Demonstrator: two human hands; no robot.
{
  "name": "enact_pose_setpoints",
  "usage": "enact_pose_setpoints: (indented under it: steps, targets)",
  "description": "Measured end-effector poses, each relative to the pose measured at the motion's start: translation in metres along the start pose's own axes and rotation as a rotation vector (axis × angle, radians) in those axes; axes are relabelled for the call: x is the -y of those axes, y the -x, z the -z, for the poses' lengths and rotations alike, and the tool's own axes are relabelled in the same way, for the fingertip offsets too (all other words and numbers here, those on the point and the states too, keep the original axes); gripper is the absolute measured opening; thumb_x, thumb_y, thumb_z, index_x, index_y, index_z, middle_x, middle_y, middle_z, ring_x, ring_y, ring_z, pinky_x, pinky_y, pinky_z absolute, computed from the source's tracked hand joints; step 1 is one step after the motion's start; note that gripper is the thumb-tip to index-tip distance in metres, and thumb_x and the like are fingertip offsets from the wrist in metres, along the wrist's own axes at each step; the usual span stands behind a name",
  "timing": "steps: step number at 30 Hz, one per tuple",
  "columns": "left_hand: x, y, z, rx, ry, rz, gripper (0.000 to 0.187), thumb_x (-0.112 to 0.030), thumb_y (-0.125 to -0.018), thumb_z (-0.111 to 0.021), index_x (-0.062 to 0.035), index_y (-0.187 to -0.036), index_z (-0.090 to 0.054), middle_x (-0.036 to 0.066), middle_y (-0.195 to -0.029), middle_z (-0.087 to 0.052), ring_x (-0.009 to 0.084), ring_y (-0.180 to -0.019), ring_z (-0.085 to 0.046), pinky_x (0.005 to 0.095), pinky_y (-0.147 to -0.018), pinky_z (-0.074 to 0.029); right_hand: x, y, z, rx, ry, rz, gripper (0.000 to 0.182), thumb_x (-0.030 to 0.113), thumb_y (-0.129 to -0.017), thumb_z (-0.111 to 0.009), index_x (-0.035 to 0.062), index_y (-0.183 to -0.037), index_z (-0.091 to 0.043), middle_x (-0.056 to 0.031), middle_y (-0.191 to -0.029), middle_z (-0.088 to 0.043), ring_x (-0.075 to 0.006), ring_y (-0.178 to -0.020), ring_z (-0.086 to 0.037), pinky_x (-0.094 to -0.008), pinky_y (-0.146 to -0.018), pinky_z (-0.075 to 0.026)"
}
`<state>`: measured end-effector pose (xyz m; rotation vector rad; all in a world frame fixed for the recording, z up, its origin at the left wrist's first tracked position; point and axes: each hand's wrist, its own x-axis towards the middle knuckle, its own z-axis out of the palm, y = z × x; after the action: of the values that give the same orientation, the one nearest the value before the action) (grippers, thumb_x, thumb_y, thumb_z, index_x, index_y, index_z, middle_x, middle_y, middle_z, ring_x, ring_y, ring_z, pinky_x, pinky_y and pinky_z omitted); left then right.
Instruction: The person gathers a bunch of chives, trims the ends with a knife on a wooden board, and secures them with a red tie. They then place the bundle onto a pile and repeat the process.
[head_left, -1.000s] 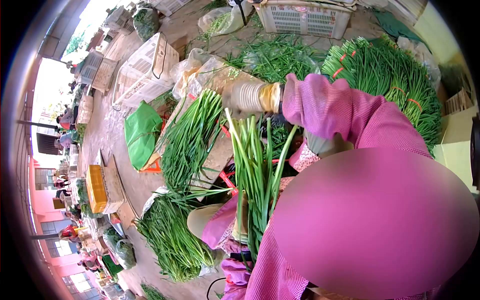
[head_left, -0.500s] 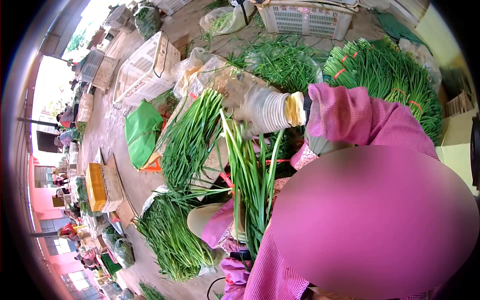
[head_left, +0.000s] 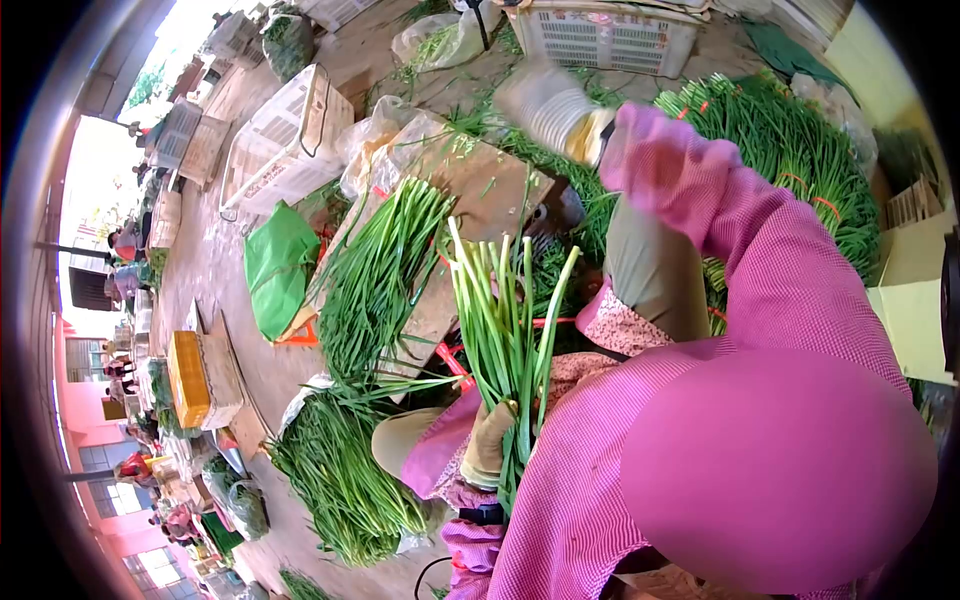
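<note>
My left hand (head_left: 486, 450), in a pale glove, is wrapped round a bunch of chives (head_left: 492, 330) in front of my body. The pale stem ends point up and away, and the leaves hang past the wrist. My right hand (head_left: 545, 105), gloved with a ribbed cuff, is raised and out to the side, above loose greens on the ground. Motion smears its fingers. Another heap of chives (head_left: 385, 285) lies on a worn brown board (head_left: 485, 185) ahead of me. Beside my left knee rests a larger pile of chives (head_left: 345, 475).
Banded chive bundles (head_left: 770, 130) stand at the upper right. A white crate (head_left: 275, 145) and a green bag (head_left: 278, 265) sit beyond the board. Another white crate (head_left: 605, 40) is at the top. A yellow box (head_left: 190, 378) stands farther left, with people in the distance.
My right hand has swung up and away from the stem ends, uncovering the board. The bunch stays in my left hand, which now shows more clearly.
</note>
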<state>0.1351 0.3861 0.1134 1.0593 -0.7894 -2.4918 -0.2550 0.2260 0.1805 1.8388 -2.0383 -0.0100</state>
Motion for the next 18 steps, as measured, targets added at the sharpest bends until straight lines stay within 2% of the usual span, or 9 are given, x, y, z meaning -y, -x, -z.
enact_pose_setpoints:
  steps: [1,3,5,6,8,11,13,15,18]
  targets:
    - [0.0,0.001,0.002,-0.004,0.003,-0.006,0.061,-0.04,-0.082,-0.077,-0.0044,-0.126,-0.056,0.004,-0.103,-0.066,0.0145,-0.089,-0.064,0.0291,-0.075,-0.054,-0.012,0.001,-0.006,-0.303,-0.085,-0.081,0.023,0.027,-0.089,-0.059,0.0065,-0.09,-0.07,-0.0163,-0.085,-0.069,-0.0315,-0.082,-0.069,-0.042,-0.073,-0.055]
    - [0.001,0.0,0.006,-0.052,0.025,-0.023,0.059,-0.04,-0.081,-0.078,-0.0039,-0.124,-0.058,0.004,-0.102,-0.067,0.0143,-0.087,-0.065,0.0281,-0.074,-0.055,-0.001,0.012,-0.008,-0.204,-0.403,-0.266,0.036,0.038,-0.093,-0.057,0.0053,-0.1,-0.068,-0.0153,-0.091,-0.069,-0.0301,-0.084,-0.067,-0.0396,-0.079,-0.053]
    - [-0.002,0.0,0.004,-0.043,0.043,-0.015,0.057,-0.038,-0.082,-0.077,-0.0035,-0.123,-0.058,0.004,-0.102,-0.067,0.0141,-0.085,-0.065,0.0277,-0.074,-0.055,0.007,0.018,0.007,0.535,-0.857,0.164,0.044,0.044,-0.094,-0.057,0.0024,-0.106,-0.067,-0.0138,-0.095,-0.07,-0.0265,-0.086,-0.066,-0.0367,-0.081,-0.051]
    - [-0.003,-0.002,0.004,-0.022,0.035,-0.027,0.057,-0.038,-0.083,-0.077,-0.0033,-0.123,-0.058,0.004,-0.101,-0.067,0.0141,-0.086,-0.065,0.0278,-0.075,-0.055,0.024,0.026,0.018,0.447,-0.812,0.421,0.046,0.045,-0.094,-0.058,0.0008,-0.103,-0.067,-0.0135,-0.093,-0.071,-0.0246,-0.083,-0.066,-0.036,-0.078,-0.051]
    - [-0.003,-0.004,0.0,-0.028,-0.004,-0.061,0.053,-0.038,-0.086,-0.073,-0.0028,-0.123,-0.058,0.003,-0.099,-0.067,0.0134,-0.084,-0.064,0.027,-0.072,-0.054,0.058,0.05,0.009,0.554,-1.014,0.502,0.045,0.044,-0.093,-0.059,-0.0001,-0.099,-0.069,-0.0112,-0.089,-0.072,-0.02,-0.076,-0.065,-0.0334,-0.071,-0.051]
    - [0.002,-0.004,0.017,-0.027,-0.069,-0.004,0.049,-0.039,-0.09,-0.067,-0.0023,-0.121,-0.059,0.004,-0.093,-0.067,0.0126,-0.076,-0.063,0.0251,-0.064,-0.051,0.084,0.064,0.006,1.02,-1.241,0.237,0.039,0.041,-0.092,-0.062,0.0039,-0.096,-0.073,-0.0041,-0.086,-0.073,-0.0127,-0.065,-0.064,-0.0291,-0.063,-0.051]
    - [0.005,-0.004,0.024,0.039,-0.079,-0.004,0.045,-0.039,-0.093,-0.062,-0.0025,-0.12,-0.061,0.004,-0.085,-0.066,0.012,-0.067,-0.06,0.0241,-0.057,-0.047,0.092,0.064,-0.017,1.061,-1.349,0.191,0.033,0.037,-0.091,-0.063,0.0061,-0.099,-0.074,-0.0005,-0.084,-0.073,-0.009,-0.062,-0.063,-0.027,-0.062,-0.05]
    - [0.003,0.0,0.019,-0.036,-0.08,-0.006,0.044,-0.043,-0.098,-0.053,-0.0012,-0.103,-0.063,0.01,-0.081,-0.067,0.0178,-0.069,-0.063,0.0292,-0.062,-0.05,0.09,0.067,-0.02,0.968,-1.603,0.312,0.037,0.038,-0.093,-0.061,0.0034,-0.097,-0.072,-0.0079,-0.066,-0.07,-0.0166,-0.048,-0.063,-0.0298,-0.046,-0.05]
    - [0.0,0.004,0.012,-0.072,-0.092,-0.027,0.046,-0.045,-0.099,-0.05,-0.0007,-0.103,-0.063,0.009,-0.079,-0.067,0.0175,-0.069,-0.062,0.0295,-0.062,-0.05,0.081,0.064,-0.007,0.778,-1.355,0.344,0.026,0.026,-0.093,-0.059,0.0042,-0.105,-0.069,-0.009,-0.079,-0.071,-0.0199,-0.068,-0.067,-0.0334,-0.061,-0.053]
